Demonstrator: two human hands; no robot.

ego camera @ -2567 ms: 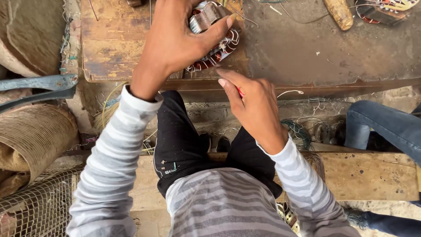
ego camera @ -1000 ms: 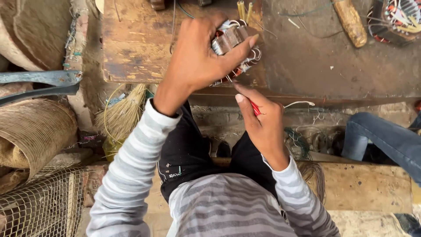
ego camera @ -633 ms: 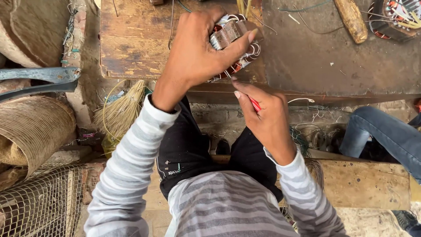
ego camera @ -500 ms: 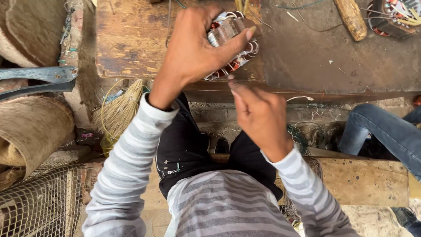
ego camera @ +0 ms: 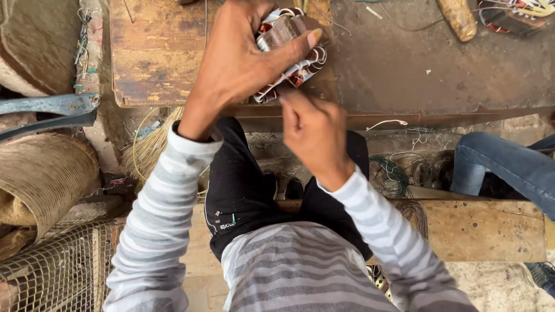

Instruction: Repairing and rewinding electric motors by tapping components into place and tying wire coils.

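Note:
My left hand [ego camera: 234, 60] grips a small motor stator [ego camera: 287, 36] with copper and white windings, holding it just above the edge of a dark workbench [ego camera: 404, 69]; the thumb lies across its top. My right hand [ego camera: 315, 130] is closed just below it, knuckles up, fingertips against the stator's lower windings. The thin red piece seen in those fingers earlier is hidden now. A thin white strand runs from the windings down to the fingertips.
A worn wooden board [ego camera: 150, 58] lies on the bench's left part. A wooden handle [ego camera: 459, 17] and another wound stator [ego camera: 514, 11] sit at the far right. Another person's jeans-clad leg [ego camera: 509, 167] is on the right. A burlap roll [ego camera: 40, 179], wire mesh [ego camera: 52, 266] and blue metal bar [ego camera: 46, 110] are on the left.
My right hand has risen to the stator's lower edge and turned knuckles-up, hiding the thin red piece. My left hand keeps its grip on the stator, tilting it slightly.

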